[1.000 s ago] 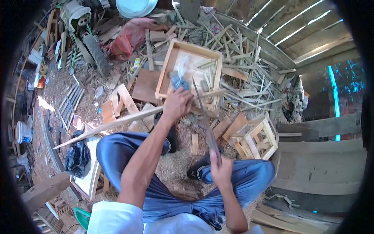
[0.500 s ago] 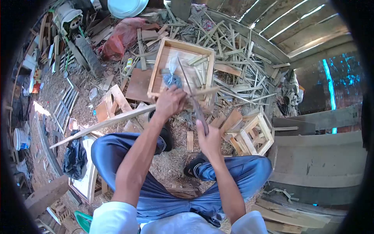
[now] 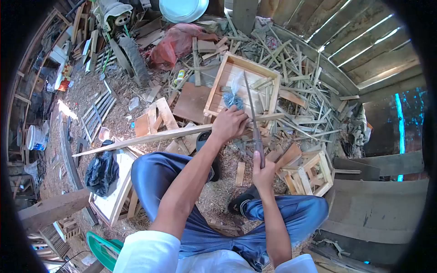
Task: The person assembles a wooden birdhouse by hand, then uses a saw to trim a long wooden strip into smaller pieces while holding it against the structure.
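Note:
My left hand (image 3: 230, 123) is closed over a long wooden strip (image 3: 177, 133), pressing it near the front edge of a shallow wooden box (image 3: 219, 84). The strip runs from the lower left, across my knee's far side, to just past the box's right corner. My right hand (image 3: 264, 172) grips a handsaw (image 3: 253, 111) by its handle. Its long, narrow blade points away from me and crosses the strip to the right of my left hand. Inside the box, a clear plastic bag (image 3: 233, 98) with bluish contents lies beside short wood pieces, just beyond my left fingers.
A small wooden frame (image 3: 325, 177) stands by my right knee. Offcuts (image 3: 314, 123) pile up beyond the box. At left are a black plastic bag (image 3: 101, 170) on a white-topped wooden piece and a slatted panel (image 3: 99, 113). A green plastic rim (image 3: 93, 245) shows lower left.
The whole view has shifted, so the scene sits farther right and slightly lower. My left hand still holds the strip, and the saw stays across it in my right hand.

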{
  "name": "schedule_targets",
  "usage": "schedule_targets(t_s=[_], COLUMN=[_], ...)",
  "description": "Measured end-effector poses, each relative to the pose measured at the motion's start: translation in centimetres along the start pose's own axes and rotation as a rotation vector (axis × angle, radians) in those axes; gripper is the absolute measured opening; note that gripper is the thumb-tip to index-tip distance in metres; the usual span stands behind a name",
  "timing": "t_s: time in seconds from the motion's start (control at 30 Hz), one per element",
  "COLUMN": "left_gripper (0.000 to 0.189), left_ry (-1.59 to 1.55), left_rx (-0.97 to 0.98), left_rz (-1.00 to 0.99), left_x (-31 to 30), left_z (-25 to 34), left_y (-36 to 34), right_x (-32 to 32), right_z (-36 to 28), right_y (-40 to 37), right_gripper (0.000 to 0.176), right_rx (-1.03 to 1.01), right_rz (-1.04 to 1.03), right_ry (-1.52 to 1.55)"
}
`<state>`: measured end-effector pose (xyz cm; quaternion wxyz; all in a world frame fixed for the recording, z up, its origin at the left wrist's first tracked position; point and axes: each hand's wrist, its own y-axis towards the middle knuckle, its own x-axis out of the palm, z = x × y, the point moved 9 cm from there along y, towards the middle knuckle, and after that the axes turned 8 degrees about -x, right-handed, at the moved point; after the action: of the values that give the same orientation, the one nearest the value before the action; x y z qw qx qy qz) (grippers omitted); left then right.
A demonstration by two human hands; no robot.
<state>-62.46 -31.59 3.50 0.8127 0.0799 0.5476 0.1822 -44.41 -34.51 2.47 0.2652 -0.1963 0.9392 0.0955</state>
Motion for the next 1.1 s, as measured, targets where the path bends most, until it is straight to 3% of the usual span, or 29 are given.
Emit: schedule_targets(t_s=[0.17,0.23,0.3,0.37,0.4,0.47,0.53,0.63,0.73,0.83,0.87,0.97,1.0,1.07,1.1], left_gripper=[0.021,0.031,0.041,0.044,0.044,0.045,0.045,0.04,0.035,0.031,0.031,0.034,0.036,0.036,0.037], left_ry=[-0.102,-0.148,-0.126,0.126,0.134,0.315,0.328,0.213,0.172,0.162,0.129,0.169,0.197,0.182,0.162], left_rx=[-0.009,-0.075,-0.11,-0.442,-0.433,-0.62,-0.544,-0.525,-0.319,-0.361,-0.255,-0.13,-0.184,-0.121,-0.059], left_rz=[-0.013,0.142,0.165,0.276,0.285,0.036,-0.164,-0.288,-0.137,-0.209,-0.171,-0.123,-0.216,-0.166,-0.115], left_x=[-0.3,-2.7,-4.5,-6.5,-7.4,-7.5,-4.6,-4.4,-5.4,-7.6,-8.9,-10.8,-10.5,-10.2,-10.3], left_z=[-1.0,-1.8,-3.1,-6.3,-6.4,-8.3,-11.5,-12.3,-10.3,-7.5,-6.0,-4.0,-4.1,-4.0,-3.7], left_y=[-0.6,-1.6,-3.0,-5.3,-6.4,-9.0,-11.0,-10.6,-9.4,-7.4,-6.6,-5.6,-5.8,-6.4,-6.9], right_x=[-0.5,-0.5,-0.5,-0.5,-0.4,-1.0,-1.1,-2.2,-3.1,-3.2,-3.6,-4.5,-4.1,-3.9,-3.6], right_z=[-1.0,-0.6,-0.6,-0.8,-1.0,-2.1,-2.8,-2.2,-0.4,4.5,4.8,3.7,4.3,3.8,4.4], right_y=[0.2,0.3,0.3,0.2,0.1,-0.1,0.0,-0.1,-0.2,-0.1,-0.4,-1.0,-1.0,-0.4,-0.3], right_gripper=[0.046,0.047,0.047,0.047,0.047,0.047,0.046,0.047,0.051,0.053,0.055,0.055,0.055,0.058,0.058], right_rx=[-0.061,-0.054,-0.124,-0.128,-0.125,-0.122,-0.124,-0.185,-0.087,0.042,0.138,0.155,0.156,-0.027,-0.027], right_rz=[0.053,0.056,0.088,0.094,0.091,0.094,0.108,0.188,0.165,0.107,0.062,0.046,0.049,0.152,0.158], right_ry=[-0.001,-0.008,-0.026,-0.017,-0.013,0.018,0.049,-0.031,-0.013,0.167,0.224,0.278,0.281,0.241,0.248])
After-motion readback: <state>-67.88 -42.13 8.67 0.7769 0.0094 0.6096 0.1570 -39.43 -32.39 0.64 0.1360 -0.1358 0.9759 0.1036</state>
